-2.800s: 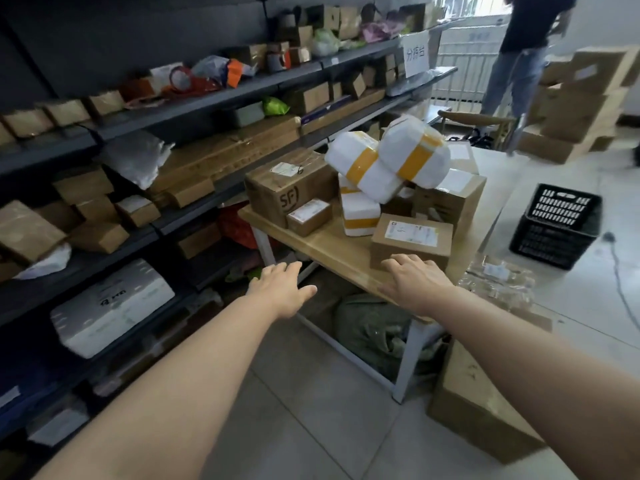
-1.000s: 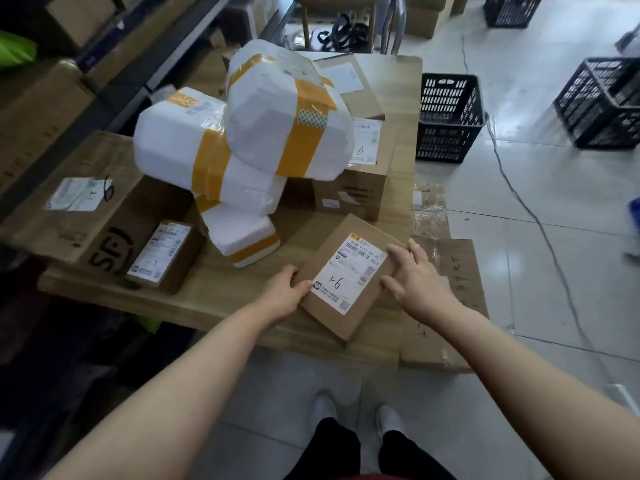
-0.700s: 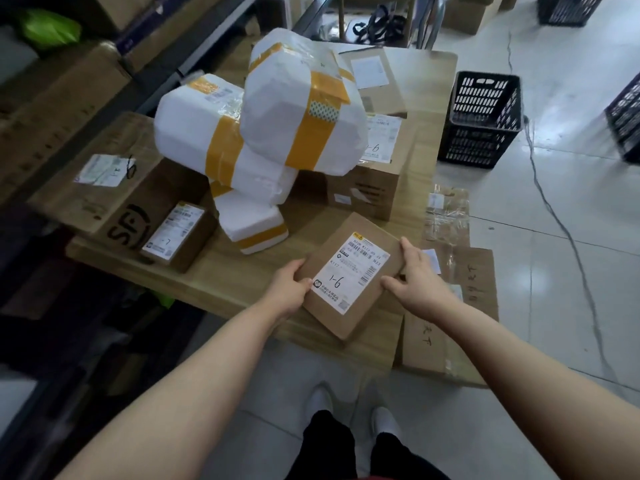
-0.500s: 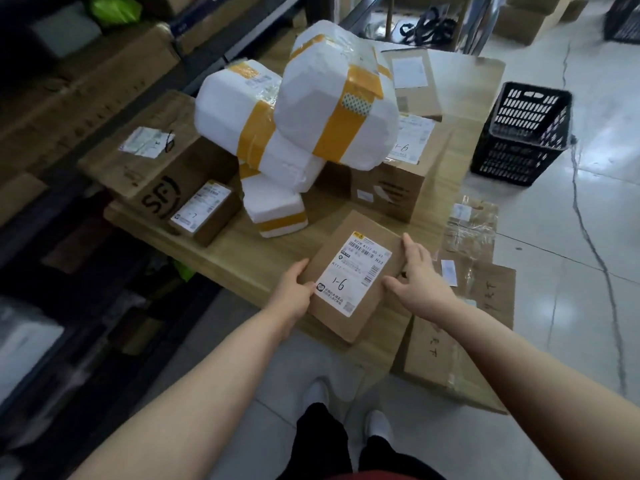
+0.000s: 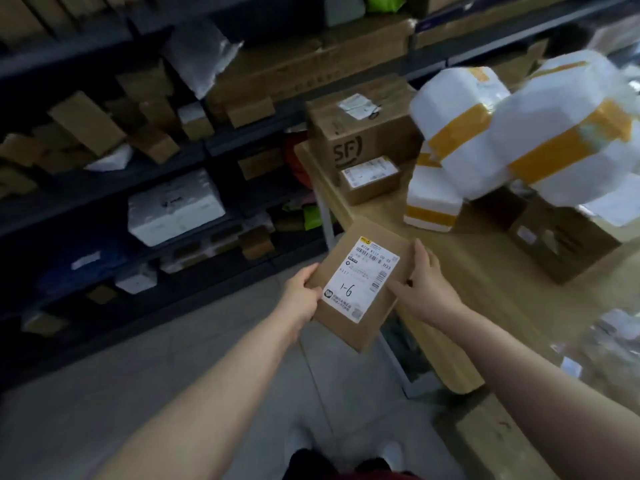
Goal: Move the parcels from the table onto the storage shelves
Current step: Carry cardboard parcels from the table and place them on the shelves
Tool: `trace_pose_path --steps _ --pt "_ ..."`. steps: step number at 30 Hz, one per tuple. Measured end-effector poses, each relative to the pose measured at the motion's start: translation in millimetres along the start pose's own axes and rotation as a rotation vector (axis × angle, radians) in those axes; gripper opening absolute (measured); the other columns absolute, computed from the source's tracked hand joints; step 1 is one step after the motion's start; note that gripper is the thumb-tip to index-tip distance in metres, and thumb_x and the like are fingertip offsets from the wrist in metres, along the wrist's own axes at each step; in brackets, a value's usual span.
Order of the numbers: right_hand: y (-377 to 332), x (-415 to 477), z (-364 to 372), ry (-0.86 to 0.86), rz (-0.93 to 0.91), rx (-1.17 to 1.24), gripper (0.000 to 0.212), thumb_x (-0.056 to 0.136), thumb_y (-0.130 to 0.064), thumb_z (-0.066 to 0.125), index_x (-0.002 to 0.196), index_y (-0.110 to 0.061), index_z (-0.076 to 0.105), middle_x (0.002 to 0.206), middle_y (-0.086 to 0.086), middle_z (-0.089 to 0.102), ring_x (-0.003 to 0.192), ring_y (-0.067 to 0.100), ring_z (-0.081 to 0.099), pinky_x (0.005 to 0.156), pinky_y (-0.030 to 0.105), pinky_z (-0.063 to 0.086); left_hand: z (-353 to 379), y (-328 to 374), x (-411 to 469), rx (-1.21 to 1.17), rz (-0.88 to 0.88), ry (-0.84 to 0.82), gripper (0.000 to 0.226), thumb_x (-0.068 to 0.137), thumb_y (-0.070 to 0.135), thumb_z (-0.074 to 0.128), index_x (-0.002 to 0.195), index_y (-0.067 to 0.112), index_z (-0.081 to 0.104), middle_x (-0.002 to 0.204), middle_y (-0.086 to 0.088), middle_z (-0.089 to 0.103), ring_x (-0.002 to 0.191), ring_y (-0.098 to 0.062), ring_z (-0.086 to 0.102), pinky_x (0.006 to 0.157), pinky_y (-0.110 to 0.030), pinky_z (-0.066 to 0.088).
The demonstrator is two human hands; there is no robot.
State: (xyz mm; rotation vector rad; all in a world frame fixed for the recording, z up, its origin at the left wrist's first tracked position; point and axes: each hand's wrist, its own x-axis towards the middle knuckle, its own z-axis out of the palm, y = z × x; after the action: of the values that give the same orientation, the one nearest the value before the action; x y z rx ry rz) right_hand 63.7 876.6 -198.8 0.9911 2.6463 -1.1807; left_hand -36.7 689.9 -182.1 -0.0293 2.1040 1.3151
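Turning toward the shelves (image 5: 104,190), the 1-6 parcel (image 5: 358,292) has left the worktop (image 5: 485,268) and hangs over the floor (image 5: 156,368), left grip (image 5: 301,299) and right grip (image 5: 424,287) clamped on its side edges, so shelving's next.

The floor (image 5: 166,368) was grey tile with thin lines between the tiles. Two pale shoes (image 5: 393,452) stood on it at the bottom of the view. Dark trousers (image 5: 308,464) showed above them, and a strip of red cloth (image 5: 377,476) ran along the very bottom edge. A brown cardboard box (image 5: 491,434) sat on the floor on the right, with dark marks on its top. Near it, farther right, lay a heap of clear plastic bags (image 5: 620,344), shiny and blurry. Low down in the middle a bright green bag (image 5: 311,216) peeked out. A red thing (image 5: 294,157) showed above it, too dark to tell what it was.
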Motion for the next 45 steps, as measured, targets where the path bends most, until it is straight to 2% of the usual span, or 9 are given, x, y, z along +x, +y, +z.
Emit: trace_pose_path --steps 2,6,13,18,21,26,32,34,45 --pt "-25.7 -1.9 16.3 -0.031 -0.07 -0.034 0.09 0.089 -0.039 0.059 0.152 -0.026 -0.005 0.159 0.001 0.007 0.112 0.024 0.056 0.072 0.032 0.048 -27.7 -13.7 -12.9 -0.045 -0.011 0.056 0.054 0.096 0.001 0.045 0.142 0.03 0.044 0.13 0.001 0.058 0.091 -0.01 0.061 0.063 -0.021 0.049" --pt "-76.5 -13.0 56.0 -0.095 -0.216 -0.073 0.088 0.089 -0.041 0.058 0.152 -0.027 -0.002 0.159 0.0 0.007 0.106 0.024 0.059 0.07 0.031 0.045 -84.2 -45.4 -37.2 -0.129 -0.024 0.179 0.055 0.096 0.001 0.046 0.142 0.03 0.046 0.135 0.001 0.055 0.11 -0.019 0.059 0.087 -0.033 0.052" --pt "-172.8 -54.4 150.7 -0.21 -0.362 -0.113 0.091 0.089 -0.038 0.059 0.153 -0.025 -0.003 0.16 -0.002 0.0 0.106 0.02 0.057 0.073 0.028 0.038 -191.8 -114.0 -92.3 -0.269 -0.064 0.336 0.056 0.096 0.002 0.043 0.143 0.034 0.044 0.13 0.006 0.058 0.106 -0.017 0.058 0.069 -0.028 0.047" --pt "-244.8 -100.4 231.4 -0.299 -0.455 -0.072 0.093 0.089 -0.029 0.06 0.152 -0.026 -0.009 0.16 -0.005 -0.005 0.118 0.021 0.052 0.075 0.027 0.039 -275.2 -167.1 -138.2 -0.34 -0.038 0.493 0.056 0.095 -0.003 0.042 0.141 0.03 0.047 0.126 0.007 0.06 0.111 -0.016 0.058 0.096 -0.04 0.05" --pt "-287.8 -131.1 280.4 -0.358 -0.497 0.007 0.095 0.089 -0.023 0.06 0.151 -0.027 -0.011 0.16 -0.006 -0.003 0.104 0.017 0.057 0.073 0.027 0.045 -325.4 -198.7 -166.2 -0.375 -0.041 0.581 0.054 0.096 -0.002 0.042 0.138 0.032 0.048 0.116 0.013 0.061 0.108 -0.011 0.058 0.099 -0.04 0.049" --pt "-358.0 -182.9 356.6 -0.468 -0.622 0.039 0.097 0.089 -0.018 0.061 0.151 -0.029 -0.013 0.16 -0.007 -0.001 0.098 0.011 0.05 0.079 0.027 0.045 -403.8 -250.3 -209.1 -0.456 -0.075 0.737 0.054 0.096 -0.001 0.043 0.136 0.034 0.049 0.105 0.02 0.06 0.1 -0.004 0.058 0.092 -0.038 0.052" --pt "-445.8 -243.1 431.0 -0.661 -0.826 -0.024 0.097 0.086 -0.022 0.065 0.152 -0.031 -0.004 0.158 -0.01 0.005 0.132 0.019 0.036 0.101 0.035 0.039 -476.6 -308.0 -269.1 -0.613 -0.15 0.964 0.051 0.095 0.004 0.048 0.127 0.043 0.05 0.094 0.025 0.061 0.089 -0.006 0.061 0.071 -0.033 0.056" --pt "-474.6 -263.5 456.2 -0.723 -0.892 -0.065 0.097 0.086 -0.023 0.065 0.153 -0.03 -0.005 0.159 -0.011 0.004 0.135 0.018 0.033 0.103 0.035 0.036 -497.7 -322.9 -287.0 -0.654 -0.179 1.028 0.05 0.095 0.007 0.048 0.129 0.044 0.048 0.097 0.021 0.063 0.091 -0.01 0.063 0.073 -0.038 0.056" --pt "-640.9 -345.1 607.1 -1.011 -1.145 -0.121 0.094 0.088 -0.02 0.06 0.152 -0.032 -0.008 0.16 -0.013 -0.005 0.143 0.023 0.021 0.113 0.046 0.03 -643.5 -369.1 -336.8 -0.778 -0.262 1.392 0.053 0.097 0.011 0.05 0.142 0.039 0.039 0.106 0.011 0.059 0.09 -0.01 0.06 0.05 -0.02 0.046"
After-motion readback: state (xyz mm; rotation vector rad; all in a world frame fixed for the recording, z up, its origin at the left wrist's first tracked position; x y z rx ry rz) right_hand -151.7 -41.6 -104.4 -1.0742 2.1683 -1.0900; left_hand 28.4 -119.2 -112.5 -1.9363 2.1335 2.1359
